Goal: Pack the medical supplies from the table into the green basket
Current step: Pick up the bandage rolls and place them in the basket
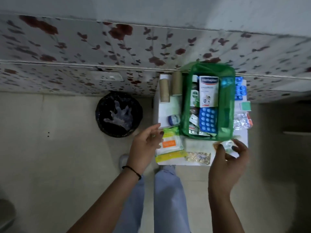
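White table (168, 113): green basket (231, 105), cardboard rolls (164, 90), blister packs (198, 158).

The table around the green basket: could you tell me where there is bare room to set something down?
One bare patch on the white table: between the cardboard rolls and small jar, left of the green basket. The front edge and right side are crowded with packets.

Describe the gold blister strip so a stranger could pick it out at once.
Find the green basket on the small white table. Move to the table's near edge, between the two hands: the gold blister strip lies flat there. It is the only gold, shiny pack; the neighbour on its left is a yellow-green packet.
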